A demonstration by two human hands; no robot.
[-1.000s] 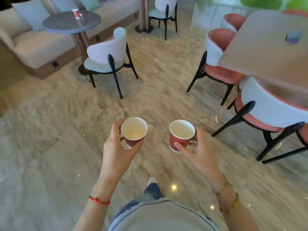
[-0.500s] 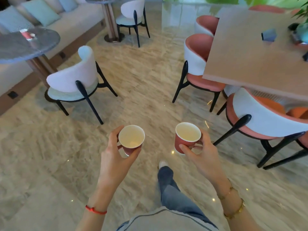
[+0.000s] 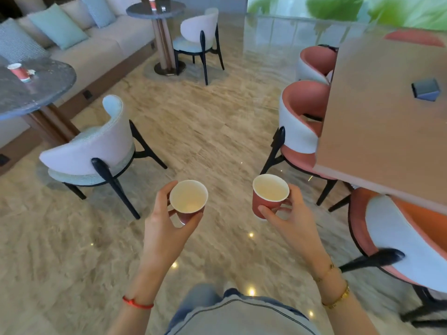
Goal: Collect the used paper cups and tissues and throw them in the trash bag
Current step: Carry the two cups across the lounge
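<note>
My left hand [image 3: 164,226] grips a red paper cup [image 3: 188,198] with a white inside, held upright in front of me. My right hand [image 3: 287,220] grips a second red paper cup [image 3: 269,195] the same way, a little to the right. Another red cup [image 3: 18,71] stands on the dark round table [image 3: 43,93] at the left, with a small crumpled tissue [image 3: 32,72] beside it. A further red cup [image 3: 152,3] stands on the far round table [image 3: 154,11]. No trash bag is in view.
A white-backed chair [image 3: 92,151] stands by the left table, another [image 3: 199,37] by the far one. Pink chairs [image 3: 302,124] line a wooden table [image 3: 387,112] at the right, with a small dark box [image 3: 425,89] on it. A sofa [image 3: 79,44] runs along the left. Marble floor lies ahead.
I have walked forward with both cups. The left table and its chair have slid toward the left edge, and the far round table has come into view.
</note>
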